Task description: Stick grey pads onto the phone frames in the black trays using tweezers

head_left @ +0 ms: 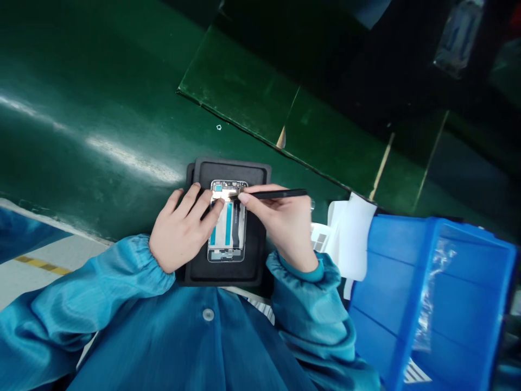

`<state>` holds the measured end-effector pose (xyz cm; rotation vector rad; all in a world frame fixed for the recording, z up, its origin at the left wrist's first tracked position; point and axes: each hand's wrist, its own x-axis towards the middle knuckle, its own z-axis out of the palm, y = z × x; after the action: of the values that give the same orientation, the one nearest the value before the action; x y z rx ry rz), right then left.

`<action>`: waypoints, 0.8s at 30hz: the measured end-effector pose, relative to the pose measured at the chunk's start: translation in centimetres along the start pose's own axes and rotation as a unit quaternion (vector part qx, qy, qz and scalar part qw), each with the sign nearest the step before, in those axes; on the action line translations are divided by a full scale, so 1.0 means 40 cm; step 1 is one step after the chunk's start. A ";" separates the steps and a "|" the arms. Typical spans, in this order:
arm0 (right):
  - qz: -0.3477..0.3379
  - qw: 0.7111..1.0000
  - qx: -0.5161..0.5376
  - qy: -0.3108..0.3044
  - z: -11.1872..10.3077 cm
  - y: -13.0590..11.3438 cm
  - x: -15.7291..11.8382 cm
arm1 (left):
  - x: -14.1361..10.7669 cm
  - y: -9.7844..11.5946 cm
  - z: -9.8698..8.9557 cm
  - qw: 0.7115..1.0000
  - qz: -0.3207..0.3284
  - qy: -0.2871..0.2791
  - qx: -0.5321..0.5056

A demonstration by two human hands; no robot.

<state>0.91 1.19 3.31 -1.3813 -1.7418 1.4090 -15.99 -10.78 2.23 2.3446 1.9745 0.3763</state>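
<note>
An opened smartphone (222, 228) with its inner parts bare lies on a black tray (254, 266), showing blue strips and a dark flex cable. My left hand (181, 233) rests over the tray's left side, fingers spread, with fingertips at the phone's upper left edge. Black tweezers (280, 194) are pinched in my right hand (287, 220). Their tip reaches a shiny metallic area in the upper part of the phone, close to my left index finger. What exactly the tip touches is too small to tell.
A second black tray edge (189, 174) shows beneath the first. To the right are white papers (352, 236) and a blue bin (391, 271) with clear plastic inside. A raised green panel edge (244, 129) crosses the green table (134, 119). A small white diamond-shaped mark (218, 127) sits ahead.
</note>
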 end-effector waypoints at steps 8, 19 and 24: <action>0.001 0.980 0.038 0.193 -0.063 0.033 -0.089 | 0.005 -0.009 -0.017 0.997 -0.077 0.007 0.026; 0.016 0.946 0.155 0.283 -0.125 0.121 -0.197 | 0.024 -0.022 -0.084 0.940 -0.316 -0.128 0.018; 0.005 0.944 0.164 0.288 -0.184 0.155 -0.195 | 0.022 -0.186 -0.173 0.919 -0.371 -0.076 0.114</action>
<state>12.38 -3.26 1.67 -1.4256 -1.0730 1.0850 -24.54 -9.35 7.59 1.4554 2.7115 -0.0870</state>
